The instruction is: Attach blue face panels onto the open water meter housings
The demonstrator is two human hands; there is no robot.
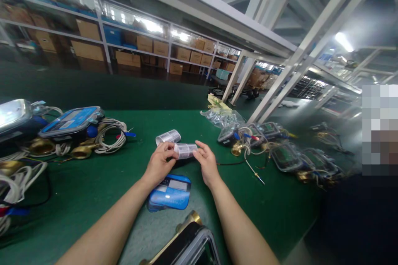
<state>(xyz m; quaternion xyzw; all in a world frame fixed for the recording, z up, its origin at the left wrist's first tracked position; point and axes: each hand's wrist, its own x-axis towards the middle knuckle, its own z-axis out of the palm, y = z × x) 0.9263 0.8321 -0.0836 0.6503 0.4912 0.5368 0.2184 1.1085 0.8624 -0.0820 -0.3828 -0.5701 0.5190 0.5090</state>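
A curled strip of printed labels stretches between my two hands over the green bench. My left hand pinches its left end with thumb and fingers. At its right end, my right hand grips the edge between thumb and fingertips. Just behind my left hand lies another curled printed sheet; whether it joins the strip I cannot tell. Below the hands is a small stack of blue faceplates. Closest to me, between my forearms, stands a meter with a brass fitting, partly cut off by the frame.
Meters with blue faces and coiled grey cables line the left side. More clear-covered meters and a plastic bag sit at right. A person in dark clothing is at far right. Metal posts rise behind the bench.
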